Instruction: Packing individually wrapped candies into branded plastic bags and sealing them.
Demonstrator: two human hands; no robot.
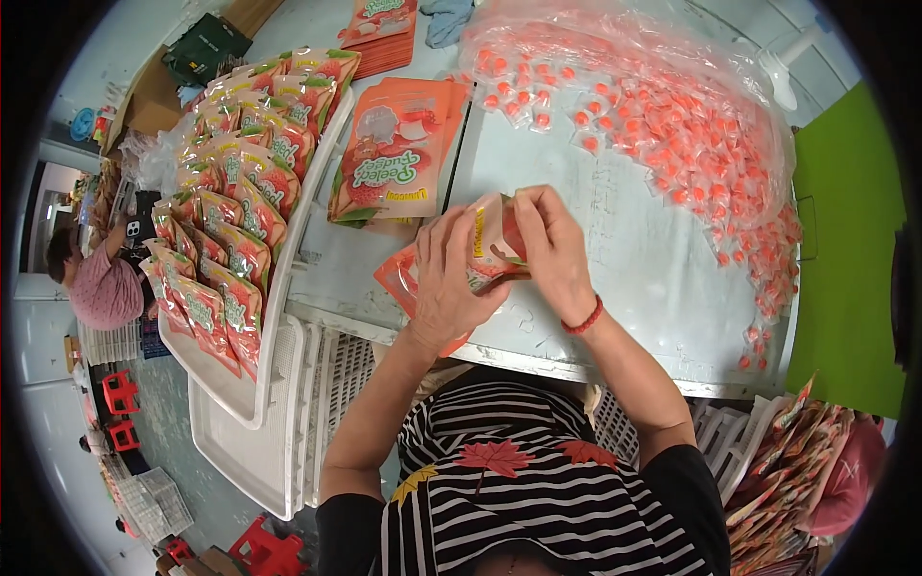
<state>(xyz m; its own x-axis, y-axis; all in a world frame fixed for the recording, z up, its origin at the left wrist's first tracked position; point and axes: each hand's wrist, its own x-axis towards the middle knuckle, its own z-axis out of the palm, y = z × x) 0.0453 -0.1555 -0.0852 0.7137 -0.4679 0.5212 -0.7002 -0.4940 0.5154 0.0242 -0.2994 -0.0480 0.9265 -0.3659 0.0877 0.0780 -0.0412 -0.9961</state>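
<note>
Both of my hands are on a pink candy pouch (pixel 491 228) with a fruit print, above the near part of the pale table. My left hand (pixel 449 278) lies over the pouch with its fingers on the printed side and the thumb toward its lower edge. My right hand (pixel 554 252), with a red band at the wrist, pinches the pouch's upper right edge. Under my left hand, another orange pouch (pixel 396 275) sticks out. A stack of flat pouches (pixel 392 154) lies just beyond my left hand. The pouch's contents are hidden.
Small wrapped red candies (pixel 687 163) spread across the table's right side beside a clear plastic bag (pixel 615 38). Filled pouches (pixel 240 226) stand in rows in a white tray (pixel 322 182) at left. A green panel (pixel 850 259) edges the right. A person (pixel 101 288) is far left.
</note>
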